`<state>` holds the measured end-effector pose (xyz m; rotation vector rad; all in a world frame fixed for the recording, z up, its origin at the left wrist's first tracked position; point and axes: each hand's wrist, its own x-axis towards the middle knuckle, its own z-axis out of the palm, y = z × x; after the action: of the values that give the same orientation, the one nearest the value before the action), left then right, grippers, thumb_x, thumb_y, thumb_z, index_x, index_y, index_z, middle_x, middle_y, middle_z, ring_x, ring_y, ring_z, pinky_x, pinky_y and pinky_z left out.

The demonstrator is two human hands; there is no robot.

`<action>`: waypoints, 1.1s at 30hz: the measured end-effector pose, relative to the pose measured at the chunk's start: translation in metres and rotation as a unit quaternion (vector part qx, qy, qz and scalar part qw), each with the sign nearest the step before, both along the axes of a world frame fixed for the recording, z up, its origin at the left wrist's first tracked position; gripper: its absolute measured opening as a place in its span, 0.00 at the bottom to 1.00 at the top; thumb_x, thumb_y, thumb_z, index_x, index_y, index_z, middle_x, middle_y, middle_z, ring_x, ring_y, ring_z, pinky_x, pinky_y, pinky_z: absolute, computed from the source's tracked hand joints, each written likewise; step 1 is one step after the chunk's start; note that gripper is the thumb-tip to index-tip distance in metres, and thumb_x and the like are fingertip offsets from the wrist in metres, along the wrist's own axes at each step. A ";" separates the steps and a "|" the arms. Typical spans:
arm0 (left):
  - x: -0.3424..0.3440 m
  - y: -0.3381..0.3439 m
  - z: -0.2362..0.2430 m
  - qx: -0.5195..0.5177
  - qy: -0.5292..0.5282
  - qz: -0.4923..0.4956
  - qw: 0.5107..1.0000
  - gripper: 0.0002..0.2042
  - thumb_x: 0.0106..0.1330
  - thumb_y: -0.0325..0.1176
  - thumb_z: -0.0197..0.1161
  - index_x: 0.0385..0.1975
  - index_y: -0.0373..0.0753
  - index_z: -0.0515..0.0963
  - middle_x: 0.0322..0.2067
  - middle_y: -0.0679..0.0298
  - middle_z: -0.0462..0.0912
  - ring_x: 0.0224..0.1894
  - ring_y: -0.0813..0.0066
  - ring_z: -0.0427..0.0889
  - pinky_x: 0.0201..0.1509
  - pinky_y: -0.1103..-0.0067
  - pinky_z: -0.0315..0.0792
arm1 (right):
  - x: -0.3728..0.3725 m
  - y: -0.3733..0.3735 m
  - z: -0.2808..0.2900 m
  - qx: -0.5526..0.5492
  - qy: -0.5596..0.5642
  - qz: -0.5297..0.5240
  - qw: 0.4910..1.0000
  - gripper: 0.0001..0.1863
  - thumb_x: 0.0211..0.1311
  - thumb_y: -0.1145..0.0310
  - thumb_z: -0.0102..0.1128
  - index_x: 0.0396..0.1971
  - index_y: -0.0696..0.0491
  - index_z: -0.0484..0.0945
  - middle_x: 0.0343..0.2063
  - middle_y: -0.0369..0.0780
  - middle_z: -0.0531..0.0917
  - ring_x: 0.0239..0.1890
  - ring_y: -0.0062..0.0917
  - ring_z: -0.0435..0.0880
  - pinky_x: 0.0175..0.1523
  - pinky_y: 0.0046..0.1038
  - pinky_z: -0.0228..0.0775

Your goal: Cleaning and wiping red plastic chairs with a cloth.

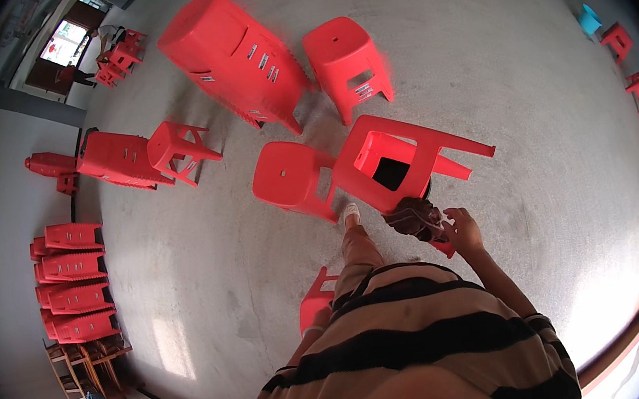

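My right hand (461, 231) is at the right edge of a crumpled dark brown cloth (415, 218), its fingers curled and seemingly gripping it. The cloth is against the lower edge of a red plastic stool (369, 182) tipped on its side, legs pointing right. A black patch shows within the stool's frame. Left of it stands an upright red stool (283, 174). My left forearm (305, 347) reaches down beside another red stool (315, 302), partly hidden by my striped shirt; the left hand's fingers cannot be made out.
Ahead stand a tall leaning stack of red stools (232, 52) and a shorter red stool stack (342, 51). More stacks (77, 286) line the left wall, above wooden chairs (90, 363). A person (108, 38) bends over stools at the far left. A blue bucket (589, 19) stands far right.
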<state>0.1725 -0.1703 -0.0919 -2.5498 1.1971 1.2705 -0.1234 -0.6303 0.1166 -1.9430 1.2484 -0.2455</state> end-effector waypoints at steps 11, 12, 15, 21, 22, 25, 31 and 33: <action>0.278 -0.304 0.086 0.021 0.280 0.376 0.883 0.16 0.70 0.43 0.53 0.45 0.36 0.75 0.45 0.55 0.83 0.43 0.62 0.86 0.44 0.68 0.78 | 0.077 0.042 -0.016 0.017 0.203 -0.141 0.969 0.37 0.50 0.64 0.74 0.61 0.58 0.70 0.56 0.53 0.75 0.57 0.50 0.76 0.62 0.46 0.70; 0.289 -0.325 0.084 0.006 0.286 0.350 0.892 0.13 0.69 0.41 0.53 0.42 0.38 0.75 0.41 0.57 0.84 0.40 0.63 0.86 0.42 0.68 0.78 | 0.080 0.043 -0.017 0.007 0.212 -0.164 0.963 0.38 0.49 0.66 0.74 0.61 0.60 0.70 0.58 0.54 0.74 0.58 0.51 0.75 0.64 0.46 0.69; 0.336 -0.361 0.067 -0.009 0.295 0.310 0.904 0.10 0.67 0.39 0.57 0.39 0.40 0.76 0.35 0.61 0.84 0.35 0.67 0.85 0.38 0.69 0.77 | 0.099 0.043 -0.016 0.023 0.211 -0.205 0.956 0.38 0.48 0.70 0.73 0.61 0.61 0.69 0.59 0.55 0.74 0.60 0.52 0.73 0.67 0.46 0.66; 0.326 -0.386 0.079 -0.019 0.316 0.295 0.901 0.09 0.63 0.39 0.62 0.37 0.42 0.78 0.28 0.66 0.81 0.30 0.72 0.83 0.34 0.73 0.76 | 0.106 0.053 -0.022 0.020 0.210 -0.243 0.947 0.39 0.49 0.67 0.73 0.62 0.61 0.69 0.61 0.55 0.72 0.62 0.52 0.70 0.68 0.48 0.64; 0.324 -0.383 0.082 -0.009 0.305 0.292 0.907 0.09 0.63 0.39 0.62 0.37 0.43 0.77 0.28 0.66 0.81 0.29 0.73 0.82 0.33 0.74 0.75 | 0.112 0.051 -0.019 0.033 0.211 -0.260 0.942 0.40 0.49 0.65 0.74 0.63 0.61 0.68 0.61 0.55 0.71 0.62 0.52 0.70 0.68 0.48 0.63; 0.327 -0.365 0.086 0.014 0.286 0.238 0.928 0.08 0.64 0.40 0.61 0.36 0.44 0.78 0.28 0.68 0.81 0.30 0.74 0.83 0.33 0.74 0.74 | 0.124 0.050 -0.017 0.036 0.210 -0.280 0.936 0.42 0.50 0.61 0.74 0.64 0.61 0.66 0.62 0.55 0.70 0.63 0.53 0.69 0.69 0.48 0.62; 0.322 -0.362 0.092 -0.034 0.181 -0.089 0.979 0.14 0.66 0.43 0.59 0.35 0.37 0.81 0.32 0.54 0.84 0.32 0.55 0.84 0.37 0.66 0.75 | 0.132 0.048 -0.039 0.003 0.194 -0.289 0.938 0.45 0.49 0.60 0.75 0.66 0.61 0.65 0.61 0.56 0.69 0.63 0.55 0.68 0.69 0.49 0.61; 0.304 -0.373 0.107 -0.074 0.139 -0.114 0.981 0.15 0.66 0.44 0.60 0.36 0.36 0.81 0.32 0.54 0.84 0.34 0.59 0.84 0.38 0.68 0.75 | 0.131 0.049 -0.041 0.001 0.187 -0.293 0.938 0.45 0.48 0.60 0.75 0.66 0.61 0.65 0.61 0.56 0.69 0.62 0.55 0.68 0.69 0.49 0.61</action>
<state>0.4760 -0.5434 0.0151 -2.2934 1.6390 1.5695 0.0074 -0.5817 0.0752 -1.6095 2.0708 -0.1728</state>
